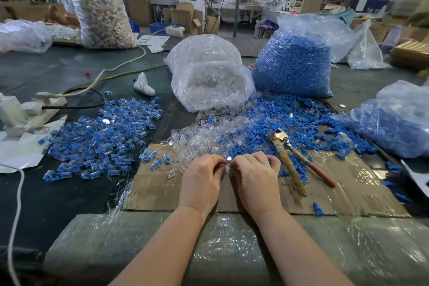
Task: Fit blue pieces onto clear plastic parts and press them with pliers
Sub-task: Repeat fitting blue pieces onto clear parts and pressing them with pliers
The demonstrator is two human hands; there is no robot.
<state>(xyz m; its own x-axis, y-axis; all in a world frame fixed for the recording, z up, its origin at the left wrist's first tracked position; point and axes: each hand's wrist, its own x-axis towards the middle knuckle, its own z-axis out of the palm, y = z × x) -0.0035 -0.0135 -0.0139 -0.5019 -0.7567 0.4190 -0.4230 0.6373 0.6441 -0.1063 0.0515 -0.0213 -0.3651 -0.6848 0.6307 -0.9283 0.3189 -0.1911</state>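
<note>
I see a small clear plastic part [228,162] pinched between left hand [201,181] and right hand [255,180], both grips clamped on it, over the brown cardboard sheet [348,193] near the surface's near edge. Red-handled pliers [299,158] lie just right.

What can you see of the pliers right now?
The metal pliers with one red handle and one yellowish wrapped handle lie flat on the brown cardboard sheet, beside the person's right hand. No hand holds them. Their silver head points away, resting among loose blue plastic pieces; handles spread toward the near edge.
</note>
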